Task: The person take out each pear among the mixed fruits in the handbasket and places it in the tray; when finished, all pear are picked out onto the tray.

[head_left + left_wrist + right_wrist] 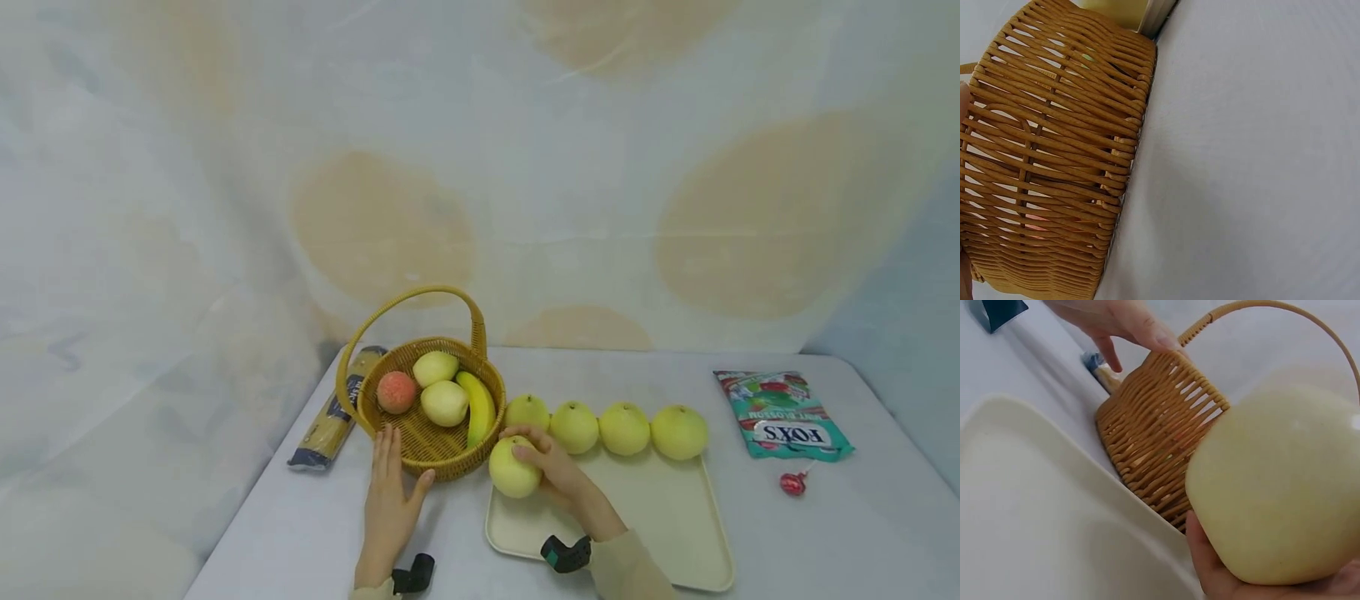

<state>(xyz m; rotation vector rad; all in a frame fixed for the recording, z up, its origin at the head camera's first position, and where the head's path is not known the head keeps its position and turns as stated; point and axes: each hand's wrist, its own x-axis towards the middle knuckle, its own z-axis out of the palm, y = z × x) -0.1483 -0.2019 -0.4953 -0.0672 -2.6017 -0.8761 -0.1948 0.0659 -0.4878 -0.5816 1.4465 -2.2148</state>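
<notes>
Holding lower-centre pear (513,471): right hand (553,463); spread against basket (447,469): left hand (392,504). Four fruits (445,404) inside; we judge four pears (625,429) remaining.

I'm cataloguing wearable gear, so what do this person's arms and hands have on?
The left hand and right hand are gloveless. The left sleeve and right sleeve are beige. A black device sits near each sleeve, the right one bearing a green patch.
</notes>
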